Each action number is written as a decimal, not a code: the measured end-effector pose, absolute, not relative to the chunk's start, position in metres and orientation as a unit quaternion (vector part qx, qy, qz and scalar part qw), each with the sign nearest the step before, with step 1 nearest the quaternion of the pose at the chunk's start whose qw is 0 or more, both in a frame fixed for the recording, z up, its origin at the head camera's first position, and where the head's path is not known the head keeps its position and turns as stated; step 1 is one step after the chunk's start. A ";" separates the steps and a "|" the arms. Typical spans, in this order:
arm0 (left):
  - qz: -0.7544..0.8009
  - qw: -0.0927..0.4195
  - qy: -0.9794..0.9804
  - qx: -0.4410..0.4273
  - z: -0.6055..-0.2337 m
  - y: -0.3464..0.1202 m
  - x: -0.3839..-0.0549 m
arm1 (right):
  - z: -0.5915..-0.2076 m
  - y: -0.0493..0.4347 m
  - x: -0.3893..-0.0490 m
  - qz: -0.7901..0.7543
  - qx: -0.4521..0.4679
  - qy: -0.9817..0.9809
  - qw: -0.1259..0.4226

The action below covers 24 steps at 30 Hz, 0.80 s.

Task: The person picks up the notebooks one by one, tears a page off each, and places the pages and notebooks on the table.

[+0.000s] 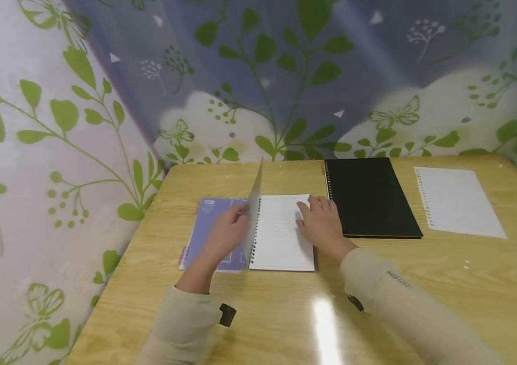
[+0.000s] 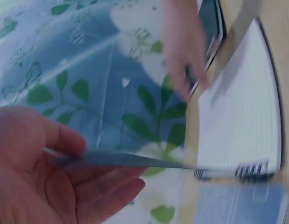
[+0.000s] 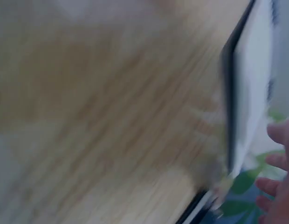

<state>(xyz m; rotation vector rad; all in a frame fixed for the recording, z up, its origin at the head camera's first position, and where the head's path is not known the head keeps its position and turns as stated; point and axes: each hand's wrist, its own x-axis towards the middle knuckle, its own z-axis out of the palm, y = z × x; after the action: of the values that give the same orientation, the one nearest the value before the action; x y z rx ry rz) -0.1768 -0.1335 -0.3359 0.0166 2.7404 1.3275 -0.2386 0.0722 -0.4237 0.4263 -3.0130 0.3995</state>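
A spiral notebook lies open on the table, its lined white page showing on the right. My left hand pinches the raised cover, which stands nearly upright at the coil; in the left wrist view the thumb lies on one side of this cover and the fingers on the other. My right hand is at the page's upper right corner, fingers loosely bent. Whether its fingertips touch the paper I cannot tell. Beneath the left hand lies a blue-purple notebook, partly hidden.
To the right, a black spiral-bound notebook lies closed on the wooden table. Farther right is a loose white sheet with punched holes along its left edge. A leaf-patterned wall rises behind the table. The right wrist view is blurred.
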 end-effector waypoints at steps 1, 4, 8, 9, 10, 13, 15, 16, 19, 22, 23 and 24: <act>0.420 0.044 0.907 -0.001 -0.335 -0.139 -0.177 | -0.428 0.078 -0.243 0.100 0.132 -0.986 0.022; 0.344 0.040 0.937 -0.032 -0.334 -0.160 -0.179 | -0.434 0.090 -0.253 0.085 0.123 -0.988 -0.035; 0.250 0.063 0.962 -0.087 -0.342 -0.190 -0.188 | -0.437 0.097 -0.262 0.111 0.114 -0.984 -0.080; 0.245 0.072 0.962 -0.097 -0.345 -0.196 -0.190 | -0.437 0.097 -0.263 0.115 0.111 -0.983 -0.086; 0.241 0.083 0.961 -0.107 -0.348 -0.202 -0.192 | -0.437 0.097 -0.264 0.117 0.108 -0.983 -0.092; 0.240 0.108 0.956 -0.131 -0.362 -0.213 -0.196 | -0.439 0.095 -0.265 0.123 0.105 -0.981 -0.109; 0.244 0.112 0.953 -0.140 -0.372 -0.218 -0.197 | -0.439 0.094 -0.265 0.126 0.104 -0.979 -0.122; 0.245 0.112 0.952 -0.143 -0.377 -0.221 -0.198 | -0.438 0.093 -0.265 0.121 0.105 -0.979 -0.127; 0.244 0.102 0.953 -0.146 -0.393 -0.228 -0.200 | -0.437 0.092 -0.267 0.101 0.116 -0.979 -0.133; 0.218 0.098 0.959 -0.151 -0.406 -0.231 -0.201 | -0.434 0.090 -0.268 0.073 0.127 -0.980 -0.133; 0.206 0.097 0.961 -0.154 -0.409 -0.230 -0.201 | -0.433 0.090 -0.268 0.067 0.130 -0.980 -0.133; 0.191 0.097 0.965 -0.155 -0.412 -0.230 -0.201 | -0.433 0.089 -0.269 0.063 0.133 -0.980 -0.134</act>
<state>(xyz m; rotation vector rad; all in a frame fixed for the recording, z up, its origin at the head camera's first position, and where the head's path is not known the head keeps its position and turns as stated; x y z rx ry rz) -0.2006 -0.2295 -0.4116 -0.4587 2.8566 0.5643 -0.2687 0.0895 -0.4329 0.4589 -3.3719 0.2173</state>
